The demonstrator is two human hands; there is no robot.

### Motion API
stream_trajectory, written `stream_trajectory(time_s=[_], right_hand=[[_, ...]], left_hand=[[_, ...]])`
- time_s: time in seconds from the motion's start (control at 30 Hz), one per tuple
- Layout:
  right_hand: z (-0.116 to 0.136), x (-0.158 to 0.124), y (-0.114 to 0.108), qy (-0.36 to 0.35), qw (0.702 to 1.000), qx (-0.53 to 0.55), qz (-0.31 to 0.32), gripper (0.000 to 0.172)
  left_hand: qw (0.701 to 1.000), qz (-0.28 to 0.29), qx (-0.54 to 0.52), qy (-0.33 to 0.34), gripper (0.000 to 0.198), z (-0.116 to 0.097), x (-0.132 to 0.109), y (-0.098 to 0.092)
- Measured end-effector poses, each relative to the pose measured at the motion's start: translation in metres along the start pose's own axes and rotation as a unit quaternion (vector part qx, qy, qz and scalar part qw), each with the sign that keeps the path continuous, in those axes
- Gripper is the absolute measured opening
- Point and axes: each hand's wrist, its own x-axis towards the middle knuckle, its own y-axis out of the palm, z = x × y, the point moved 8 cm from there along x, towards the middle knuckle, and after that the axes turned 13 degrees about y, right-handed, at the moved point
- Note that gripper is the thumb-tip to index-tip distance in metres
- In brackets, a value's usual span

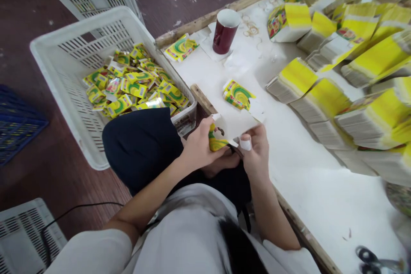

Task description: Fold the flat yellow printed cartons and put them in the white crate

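Between my hands, above my lap and the table's edge, is a partly unfolded carton (236,126), white inside and yellow-green outside. Its left, yellow end sits in my left hand (201,143), whose fingers are wrapped round it. My right hand (257,150) pinches the carton's right edge, with white tape on one fingertip. Just beyond the hands, a flat yellow-green carton (237,94) lies on the white table (289,150). To my left, a white basket (58,64) holds many small filled yellow boxes (138,78).
A maroon cup (225,32) stands near the table's far edge, beside another yellow carton (181,48) and rubber bands (250,25). Stacks of flat cartons (295,79) fill the right side. Scissors (369,257) lie at the lower right. A blue crate (19,120) is at far left.
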Motion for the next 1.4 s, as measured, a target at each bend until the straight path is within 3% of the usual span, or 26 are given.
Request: stream_trajectory(time_s=[0.07, 0.13, 0.23, 0.3, 0.37, 0.43, 0.63, 0.77, 0.9, 1.03, 1.17, 1.27, 1.4], right_hand=[[-0.016, 0.008, 0.001, 0.123, 0.99, 0.059, 0.021, 0.028], [-0.032, 0.007, 0.012, 0.241, 0.961, 0.122, 0.065, 0.031], [-0.046, -0.005, 0.036, 0.327, 0.918, 0.167, 0.149, 0.044], [-0.044, -0.012, 0.044, 0.297, 0.922, 0.18, 0.173, 0.061], [-0.037, -0.015, 0.044, 0.223, 0.941, 0.182, 0.176, 0.077], [-0.03, -0.017, 0.041, 0.162, 0.958, 0.164, 0.173, 0.083], [-0.034, -0.011, 0.026, 0.148, 0.977, 0.051, 0.143, 0.058], [-0.029, -0.007, 0.024, 0.082, 0.982, -0.064, 0.158, 0.056], [-0.017, -0.017, 0.029, -0.047, 0.959, -0.217, 0.174, 0.055], [-0.01, -0.02, 0.027, -0.163, 0.928, -0.31, 0.129, 0.054], [-0.011, -0.01, 0.013, -0.184, 0.927, -0.317, 0.079, 0.055], [-0.014, -0.01, 0.015, -0.207, 0.901, -0.361, 0.123, 0.055], [-0.014, -0.009, 0.015, -0.21, 0.872, -0.414, 0.152, 0.04]], left_hand=[[0.997, -0.023, -0.005, 0.07, 0.071, -0.012, 0.0, -0.002], [0.991, -0.056, -0.016, 0.118, 0.065, -0.023, -0.001, -0.005], [0.988, -0.075, -0.048, 0.126, 0.062, -0.028, -0.002, -0.007], [0.99, -0.073, -0.074, 0.092, 0.065, -0.024, 0.0, -0.008], [0.992, -0.074, -0.087, 0.057, 0.068, -0.018, 0.001, -0.01], [0.994, -0.069, -0.074, 0.051, 0.068, -0.016, 0.002, -0.011], [0.994, 0.054, -0.022, 0.097, 0.054, -0.03, 0.004, 0.008], [0.99, 0.138, -0.02, 0.03, 0.061, -0.021, 0.001, 0.018], [0.981, 0.18, -0.06, -0.049, 0.077, -0.004, -0.005, 0.029], [0.993, 0.116, -0.032, -0.02, 0.074, 0.0, 0.0, 0.026], [0.993, 0.101, 0.042, -0.041, 0.059, 0.007, 0.003, 0.011], [0.993, 0.099, 0.053, -0.028, 0.055, 0.007, 0.004, -0.003], [0.99, 0.118, 0.084, -0.002, 0.053, 0.004, 0.007, -0.008]])
